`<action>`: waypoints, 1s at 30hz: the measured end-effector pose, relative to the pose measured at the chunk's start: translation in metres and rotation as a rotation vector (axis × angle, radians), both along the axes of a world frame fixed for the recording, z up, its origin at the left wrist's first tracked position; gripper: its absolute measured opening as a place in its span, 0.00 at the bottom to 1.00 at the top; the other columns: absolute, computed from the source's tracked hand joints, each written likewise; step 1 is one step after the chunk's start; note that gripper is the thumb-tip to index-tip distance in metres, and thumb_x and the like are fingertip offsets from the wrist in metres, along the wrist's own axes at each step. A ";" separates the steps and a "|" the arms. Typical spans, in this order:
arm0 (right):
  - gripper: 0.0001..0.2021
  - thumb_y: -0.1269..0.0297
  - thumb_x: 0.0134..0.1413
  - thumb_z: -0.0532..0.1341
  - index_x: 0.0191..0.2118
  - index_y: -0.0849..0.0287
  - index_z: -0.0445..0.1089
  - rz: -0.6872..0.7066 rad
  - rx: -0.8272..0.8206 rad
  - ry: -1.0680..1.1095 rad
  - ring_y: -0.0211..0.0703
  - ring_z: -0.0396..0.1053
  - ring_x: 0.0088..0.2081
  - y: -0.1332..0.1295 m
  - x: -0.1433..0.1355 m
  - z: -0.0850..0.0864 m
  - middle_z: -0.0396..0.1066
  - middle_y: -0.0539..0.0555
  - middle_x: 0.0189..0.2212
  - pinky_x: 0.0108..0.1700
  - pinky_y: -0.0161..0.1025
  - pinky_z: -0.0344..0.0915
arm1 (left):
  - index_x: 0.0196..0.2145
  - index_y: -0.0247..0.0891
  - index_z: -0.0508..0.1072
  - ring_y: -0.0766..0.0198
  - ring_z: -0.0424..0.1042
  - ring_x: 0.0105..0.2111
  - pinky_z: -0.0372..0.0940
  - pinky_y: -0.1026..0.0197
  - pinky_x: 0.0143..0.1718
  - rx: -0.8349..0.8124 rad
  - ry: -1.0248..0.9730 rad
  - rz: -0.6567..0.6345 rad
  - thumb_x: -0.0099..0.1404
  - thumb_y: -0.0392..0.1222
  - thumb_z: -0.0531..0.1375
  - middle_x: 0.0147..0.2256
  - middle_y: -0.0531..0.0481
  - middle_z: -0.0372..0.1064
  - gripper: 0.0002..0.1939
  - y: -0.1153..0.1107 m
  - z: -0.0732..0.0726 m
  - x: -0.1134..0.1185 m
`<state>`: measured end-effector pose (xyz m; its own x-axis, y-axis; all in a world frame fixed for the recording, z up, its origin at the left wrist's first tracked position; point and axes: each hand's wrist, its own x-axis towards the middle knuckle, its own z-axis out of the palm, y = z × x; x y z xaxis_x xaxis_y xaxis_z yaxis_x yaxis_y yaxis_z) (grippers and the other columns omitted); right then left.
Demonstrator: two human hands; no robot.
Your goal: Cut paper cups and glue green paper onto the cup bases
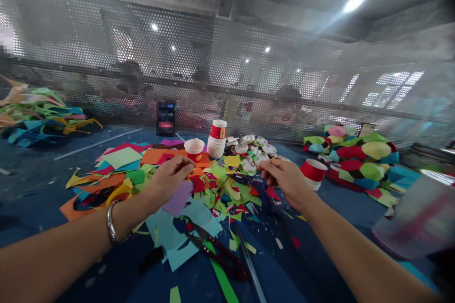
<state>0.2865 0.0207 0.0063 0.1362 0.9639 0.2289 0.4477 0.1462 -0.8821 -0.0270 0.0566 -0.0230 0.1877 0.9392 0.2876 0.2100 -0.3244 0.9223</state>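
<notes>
My left hand (170,181), with a silver bracelet at the wrist, hovers over the coloured paper with its fingertips pinched. Across from it, my right hand (280,177) has its thumb and fingers pressed together near the round white-rimmed pieces (261,151). Anything between the fingertips of either hand is too small to make out. Green and red paper scraps (231,189) lie between the hands. A purple sheet (178,199) lies beside my left hand, light blue sheets (174,241) below it. Dark-handled scissors (220,251) rest on the table.
A white-and-red cup (194,149) and a cup stack (216,139) stand behind the paper. Another cup stack (313,173) is right of my right hand. A phone (165,118) leans on the mesh partition (241,75). A translucent bucket (419,213) stands far right.
</notes>
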 end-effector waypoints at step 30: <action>0.12 0.64 0.61 0.56 0.26 0.58 0.66 0.413 0.071 -0.879 0.36 0.59 0.23 -0.039 -0.044 0.015 0.66 0.49 0.21 0.26 0.37 0.46 | 0.40 0.45 0.73 0.54 0.64 0.46 0.61 0.51 0.49 0.418 0.737 -0.319 0.59 0.42 0.61 0.41 0.49 0.69 0.09 -0.032 0.008 0.006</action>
<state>0.2430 -0.0182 0.0209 -0.4572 0.8772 0.1465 0.8437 0.4799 -0.2406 -0.0207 0.0243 -0.0147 0.6928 0.6569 0.2976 0.5434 -0.7468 0.3834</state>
